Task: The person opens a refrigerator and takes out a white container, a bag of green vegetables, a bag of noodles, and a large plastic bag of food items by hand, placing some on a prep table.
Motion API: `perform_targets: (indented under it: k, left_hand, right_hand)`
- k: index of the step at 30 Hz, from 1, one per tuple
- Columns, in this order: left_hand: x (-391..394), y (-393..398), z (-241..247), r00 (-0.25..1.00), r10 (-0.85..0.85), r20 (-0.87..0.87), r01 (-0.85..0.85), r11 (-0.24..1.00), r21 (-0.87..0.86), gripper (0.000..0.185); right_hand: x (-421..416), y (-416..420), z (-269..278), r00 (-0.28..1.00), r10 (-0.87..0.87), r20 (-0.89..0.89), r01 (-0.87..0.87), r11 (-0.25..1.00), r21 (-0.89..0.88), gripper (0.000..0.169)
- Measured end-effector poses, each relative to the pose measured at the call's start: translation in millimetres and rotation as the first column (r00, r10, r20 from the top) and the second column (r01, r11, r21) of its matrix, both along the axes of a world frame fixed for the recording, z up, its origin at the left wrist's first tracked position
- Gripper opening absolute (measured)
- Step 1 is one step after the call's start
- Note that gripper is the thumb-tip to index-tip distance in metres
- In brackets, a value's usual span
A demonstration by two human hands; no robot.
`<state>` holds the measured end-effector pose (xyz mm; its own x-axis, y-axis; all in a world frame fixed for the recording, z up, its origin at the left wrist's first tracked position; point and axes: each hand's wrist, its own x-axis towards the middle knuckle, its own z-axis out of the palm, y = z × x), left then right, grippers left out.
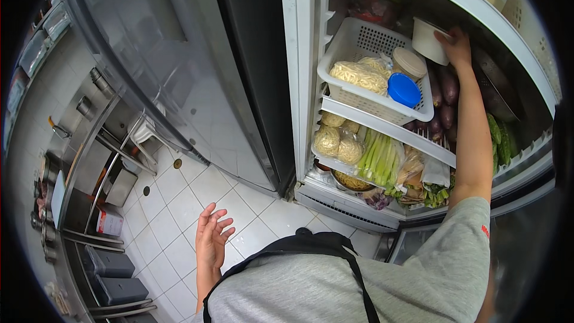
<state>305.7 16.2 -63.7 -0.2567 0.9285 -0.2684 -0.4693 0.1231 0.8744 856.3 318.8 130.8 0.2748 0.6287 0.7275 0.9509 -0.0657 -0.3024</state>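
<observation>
My right hand (456, 49) grips the rim of a white round tub (428, 40) inside an open upright refrigerator (301, 72). Left of the tub stands a white perforated plastic basket (363, 94). It holds bagged noodles (358, 76), a round container with a beige lid (409, 63) and one with a blue lid (404, 90). Dark purple eggplants (447, 85) lie just below the tub, partly hidden by my forearm. My left hand (212, 235) is held above the floor, fingers apart and slightly curled, with nothing in it.
Bagged noodle balls (332, 141), green celery-like stalks (379, 154) and a bowl of noodles (352, 181) fill the lower levels. Green bumpy vegetables (500, 139) lie at the right. An open glass door (188, 76) stands left, near a white plastic stool (145, 130) and a steel counter (89, 130).
</observation>
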Motion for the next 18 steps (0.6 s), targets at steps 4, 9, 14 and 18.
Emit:
perform_targets:
  k: [4, 9, 14, 18]
  left_hand:
    - [4.4, 7.2, -3.4, 0.999, -0.048, 0.014, 0.047, 0.999, 0.008, 0.038]
    - [15.5, 12.7, -0.5, 0.998, -0.067, -0.009, 0.067, 0.998, 0.013, 0.037]
    - [20.3, 13.6, -5.9, 0.994, -0.111, -0.011, 0.111, 0.994, -0.01, 0.037]
    - [25.2, 18.0, 1.0, 0.99, -0.142, -0.023, 0.143, 0.99, 0.009, 0.036]
  right_hand:
    - [32.5, 12.5, 13.9, 0.995, -0.07, 0.068, 0.083, 0.974, -0.21, 0.064]
    - [-34.9, -27.3, 34.5, 0.909, -0.24, 0.34, 0.38, 0.811, -0.445, 0.077]
    - [-91.7, -41.9, 23.0, 0.877, 0.416, 0.24, -0.121, 0.674, -0.728, 0.083]
    - [-85.4, -16.9, 18.3, 0.878, 0.463, -0.124, -0.317, 0.367, -0.874, 0.083]
